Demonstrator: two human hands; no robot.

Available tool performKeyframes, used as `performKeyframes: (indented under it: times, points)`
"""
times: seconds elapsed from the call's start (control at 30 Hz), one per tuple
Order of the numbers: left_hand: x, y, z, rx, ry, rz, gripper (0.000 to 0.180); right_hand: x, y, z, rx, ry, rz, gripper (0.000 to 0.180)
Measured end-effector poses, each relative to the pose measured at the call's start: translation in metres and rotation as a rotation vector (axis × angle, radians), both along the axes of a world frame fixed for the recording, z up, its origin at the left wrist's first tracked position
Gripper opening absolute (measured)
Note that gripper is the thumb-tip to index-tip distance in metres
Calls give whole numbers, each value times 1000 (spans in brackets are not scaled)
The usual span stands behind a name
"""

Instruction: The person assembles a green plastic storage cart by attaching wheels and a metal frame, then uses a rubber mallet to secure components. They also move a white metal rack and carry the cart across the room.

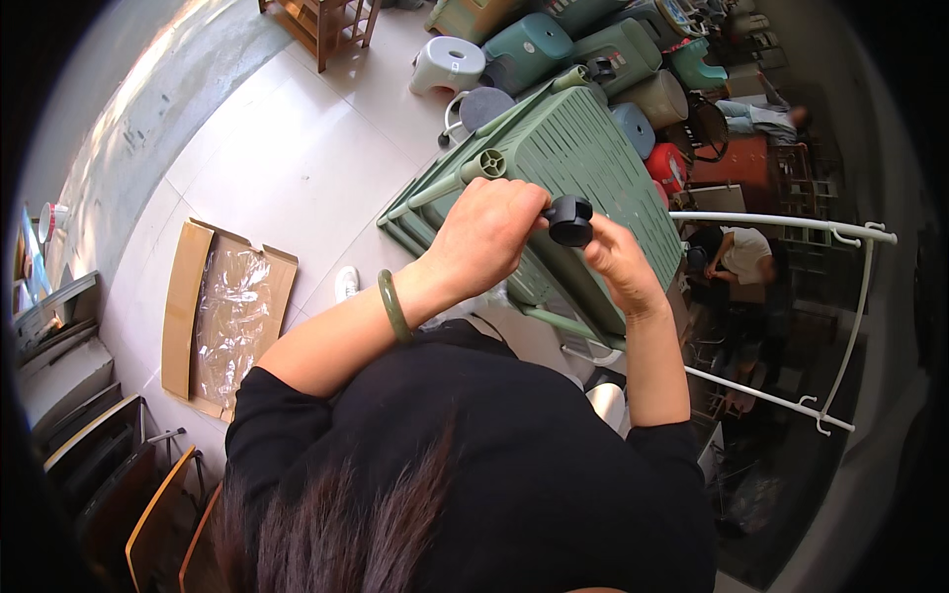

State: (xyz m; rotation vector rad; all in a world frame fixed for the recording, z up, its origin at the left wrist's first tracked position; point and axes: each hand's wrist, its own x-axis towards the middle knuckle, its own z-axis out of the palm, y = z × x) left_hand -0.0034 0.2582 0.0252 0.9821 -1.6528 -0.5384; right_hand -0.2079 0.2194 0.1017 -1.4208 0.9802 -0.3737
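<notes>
Black caster (569, 219) sits over the green slatted rack (583, 148), pinched at its right side by fingers of the right hand (625, 265), left hand (491, 235) close at its left, fingers curled, hold unclear, long axis hidden

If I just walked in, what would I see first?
Probably the big green rack in the middle, with the left hand and right hand at a black wheel. Next, the open cardboard box with clear plastic on the floor at left. Then maybe the white stool near the top.
</notes>
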Motion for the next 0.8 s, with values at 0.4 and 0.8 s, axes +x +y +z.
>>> performKeyframes:
  times: [0.4, 0.8]
  points:
    - [28, -22, -55, 236, 307, 398, 17, 74, -49, -14, -709, 422, 96, 29]
    - [37, -30, -72, 590, 565, -42, 24, 92, -62, -26, -865, 494, 380, 36]
